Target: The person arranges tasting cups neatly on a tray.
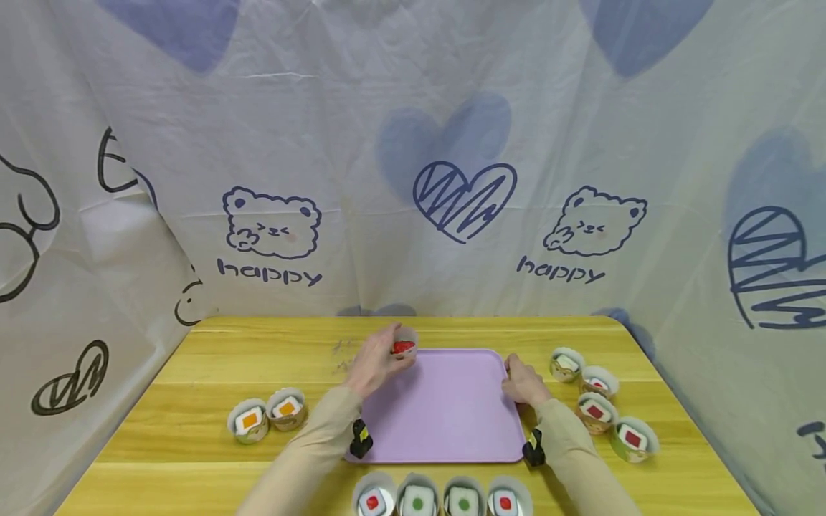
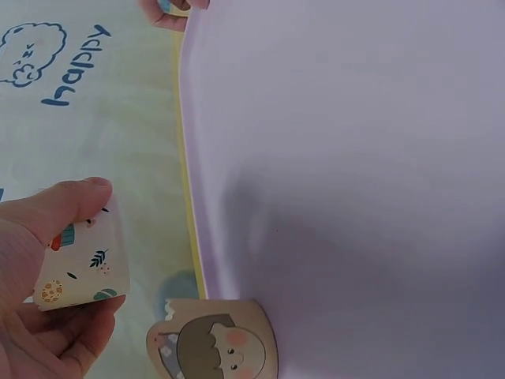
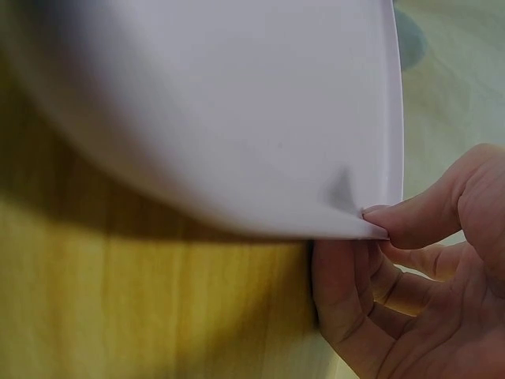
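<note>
My left hand [image 1: 376,363] grips a small patterned paper cup [image 2: 88,257] between thumb and fingers, at the far left corner of a lilac tray [image 1: 452,412]. Something red shows inside that cup in the head view. Beside the tray's rim in the left wrist view stands another cup [image 2: 225,343] with a cartoon face printed on it; the hand seems to hide it from the head camera. On the tray's right side my right hand [image 1: 525,382] pinches the rim, thumb on top and fingers underneath, as the right wrist view shows.
Two cups with orange-topped white pieces [image 1: 250,421] stand at the left. Several cups with red-marked pieces [image 1: 595,412] cluster at the right. A row of cups [image 1: 418,498] lines the near side of the tray. A printed curtain [image 1: 361,179] hangs behind the wooden table [image 1: 161,459].
</note>
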`<action>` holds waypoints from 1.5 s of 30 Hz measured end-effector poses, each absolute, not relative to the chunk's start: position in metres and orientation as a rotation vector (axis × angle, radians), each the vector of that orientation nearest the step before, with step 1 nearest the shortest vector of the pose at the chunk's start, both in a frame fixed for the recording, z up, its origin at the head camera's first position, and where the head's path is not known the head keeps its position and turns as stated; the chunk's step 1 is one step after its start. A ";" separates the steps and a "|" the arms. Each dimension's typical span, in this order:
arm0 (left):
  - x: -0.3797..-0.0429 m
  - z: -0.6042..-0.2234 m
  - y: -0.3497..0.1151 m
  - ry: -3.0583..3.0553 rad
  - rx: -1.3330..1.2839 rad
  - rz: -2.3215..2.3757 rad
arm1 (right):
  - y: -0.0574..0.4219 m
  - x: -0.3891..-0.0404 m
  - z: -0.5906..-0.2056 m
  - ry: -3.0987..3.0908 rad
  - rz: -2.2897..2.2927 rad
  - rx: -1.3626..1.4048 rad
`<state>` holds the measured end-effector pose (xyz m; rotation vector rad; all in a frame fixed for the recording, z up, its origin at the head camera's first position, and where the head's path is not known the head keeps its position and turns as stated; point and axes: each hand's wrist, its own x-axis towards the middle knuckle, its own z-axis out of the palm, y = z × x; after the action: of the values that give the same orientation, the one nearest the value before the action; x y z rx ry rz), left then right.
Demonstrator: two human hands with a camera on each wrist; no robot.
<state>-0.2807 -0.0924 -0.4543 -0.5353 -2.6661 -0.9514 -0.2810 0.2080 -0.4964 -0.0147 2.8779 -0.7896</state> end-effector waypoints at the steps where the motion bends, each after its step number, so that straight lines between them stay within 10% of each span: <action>1: -0.281 -0.455 -0.091 -2.672 -0.534 -0.938 | 0.208 -0.281 -0.496 2.877 -0.791 -0.014; 45: -0.296 -0.485 -0.067 -2.767 -0.571 -0.437 | 0.209 -0.283 -0.499 2.875 -0.817 -0.009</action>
<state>-0.2965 -0.0670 -0.4850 -0.5705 -2.7670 -0.4368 -0.2829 0.2086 -0.4990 -0.0086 2.8750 -0.8173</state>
